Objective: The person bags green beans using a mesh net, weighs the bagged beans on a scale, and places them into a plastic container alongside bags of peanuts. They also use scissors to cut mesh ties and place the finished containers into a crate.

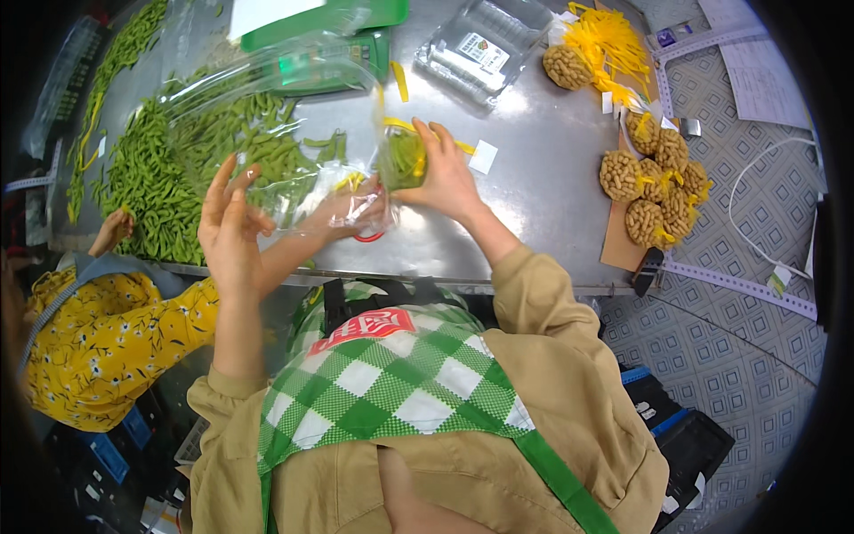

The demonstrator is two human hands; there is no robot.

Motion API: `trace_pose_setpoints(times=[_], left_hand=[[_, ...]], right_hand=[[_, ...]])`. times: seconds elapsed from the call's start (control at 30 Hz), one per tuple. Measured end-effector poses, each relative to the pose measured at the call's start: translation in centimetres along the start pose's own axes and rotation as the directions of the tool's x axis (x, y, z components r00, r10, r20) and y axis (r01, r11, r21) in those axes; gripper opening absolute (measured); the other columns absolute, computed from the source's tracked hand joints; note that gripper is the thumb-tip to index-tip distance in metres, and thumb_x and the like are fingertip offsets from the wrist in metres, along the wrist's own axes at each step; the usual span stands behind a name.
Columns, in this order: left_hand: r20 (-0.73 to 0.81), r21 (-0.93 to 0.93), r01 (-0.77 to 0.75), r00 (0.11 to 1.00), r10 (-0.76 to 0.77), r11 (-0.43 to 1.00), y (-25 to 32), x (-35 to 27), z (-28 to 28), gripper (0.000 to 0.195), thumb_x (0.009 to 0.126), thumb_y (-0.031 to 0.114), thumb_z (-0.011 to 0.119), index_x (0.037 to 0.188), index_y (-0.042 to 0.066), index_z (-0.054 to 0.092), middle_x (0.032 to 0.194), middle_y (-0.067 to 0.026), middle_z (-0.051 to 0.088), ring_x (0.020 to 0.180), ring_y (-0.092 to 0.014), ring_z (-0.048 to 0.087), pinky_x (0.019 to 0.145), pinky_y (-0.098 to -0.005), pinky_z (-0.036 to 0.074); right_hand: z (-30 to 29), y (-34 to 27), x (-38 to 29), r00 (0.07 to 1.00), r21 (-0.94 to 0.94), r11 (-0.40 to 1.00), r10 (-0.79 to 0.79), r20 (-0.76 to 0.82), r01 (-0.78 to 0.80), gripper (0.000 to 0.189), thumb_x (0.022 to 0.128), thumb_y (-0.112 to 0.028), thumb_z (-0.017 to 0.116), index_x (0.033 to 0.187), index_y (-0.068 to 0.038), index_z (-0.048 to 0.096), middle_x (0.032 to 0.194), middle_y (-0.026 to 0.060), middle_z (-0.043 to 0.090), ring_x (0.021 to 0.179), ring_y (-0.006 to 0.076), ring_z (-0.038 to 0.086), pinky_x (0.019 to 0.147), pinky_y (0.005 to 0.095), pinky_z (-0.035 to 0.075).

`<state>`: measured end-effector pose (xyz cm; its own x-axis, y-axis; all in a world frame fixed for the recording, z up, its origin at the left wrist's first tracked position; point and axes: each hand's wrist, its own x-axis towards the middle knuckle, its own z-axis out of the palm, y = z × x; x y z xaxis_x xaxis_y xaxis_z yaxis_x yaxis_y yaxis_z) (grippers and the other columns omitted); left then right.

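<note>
My left hand (233,233) is raised with fingers apart at the near edge of a large clear plastic sheet or bag (267,127). The plastic stretches between my hands over green soybean pods (157,180). My right hand (444,173) has thumb and fingers around a small wrapped bundle of green pods (403,159) with a yellow strip. A co-worker's hand (357,207) reaches across from the left beside that bundle, partly behind the plastic; a red handle loop (369,235) shows under it. A white tag (483,157) lies right of my right hand.
A green scale (363,60) stands at the back, near stacked clear plastic trays (477,57). Netted bundles of peanuts (645,223) and yellow mesh netting (610,43) lie at the right. The co-worker's yellow floral sleeve (160,320) is close on the left; their other hand is by the pods.
</note>
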<state>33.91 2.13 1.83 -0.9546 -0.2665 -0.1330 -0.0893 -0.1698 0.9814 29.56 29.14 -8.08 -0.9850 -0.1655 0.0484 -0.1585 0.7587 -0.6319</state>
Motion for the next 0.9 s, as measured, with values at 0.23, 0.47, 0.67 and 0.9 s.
trace_pose_setpoints(times=[0.23,0.47,0.67,0.9], left_hand=[[-0.107,0.031,0.025,0.994,-0.022,0.999,0.0,-0.5,-2.1,0.04,0.093,0.009,0.045,0.132,0.003,0.042,0.121,-0.0177,0.054,0.057,-0.008,0.054,0.051,-0.0199,0.043],[0.044,0.061,0.154,0.987,-0.157,0.986,-1.6,-1.9,-0.4,0.043,0.09,0.009,0.048,0.132,0.004,0.042,0.12,-0.017,0.054,0.059,-0.008,0.055,0.057,-0.0197,0.046],[0.32,0.167,0.333,0.872,-0.371,0.928,-8.0,-2.6,4.2,0.05,0.091,0.01,0.047,0.139,0.007,0.031,0.125,-0.0158,0.048,0.07,-0.015,0.062,0.06,-0.0251,0.05],[0.492,0.301,0.459,0.676,-0.548,0.836,-14.4,-3.9,9.0,0.063,0.09,0.014,0.051,0.141,0.001,0.016,0.136,-0.0223,0.033,0.081,-0.021,0.062,0.066,-0.0292,0.055]], right_hand=[[2.8,1.5,0.4,0.99,-0.032,0.992,0.123,-0.069,-0.126,0.075,0.055,-0.027,0.08,0.123,-0.024,0.05,0.117,0.014,0.047,0.108,0.0367,0.043,0.091,0.0426,0.041],[-0.7,7.7,-1.6,0.938,0.52,0.828,0.321,-0.131,-0.211,0.057,0.066,-0.018,0.076,0.117,-0.006,0.053,0.111,0.011,0.058,0.101,0.0225,0.056,0.09,0.0338,0.044],[-10.8,8.9,-8.0,0.685,0.916,0.291,0.728,-0.025,-0.276,0.062,0.074,-0.016,0.071,0.129,-0.008,0.042,0.121,0.013,0.05,0.109,0.0277,0.053,0.087,0.0421,0.051],[-15.9,8.6,-12.8,0.796,0.982,0.184,0.601,-0.077,-0.044,0.057,0.085,-0.034,0.058,0.129,-0.004,0.04,0.126,0.0139,0.05,0.113,0.0265,0.051,0.092,0.0419,0.046]])
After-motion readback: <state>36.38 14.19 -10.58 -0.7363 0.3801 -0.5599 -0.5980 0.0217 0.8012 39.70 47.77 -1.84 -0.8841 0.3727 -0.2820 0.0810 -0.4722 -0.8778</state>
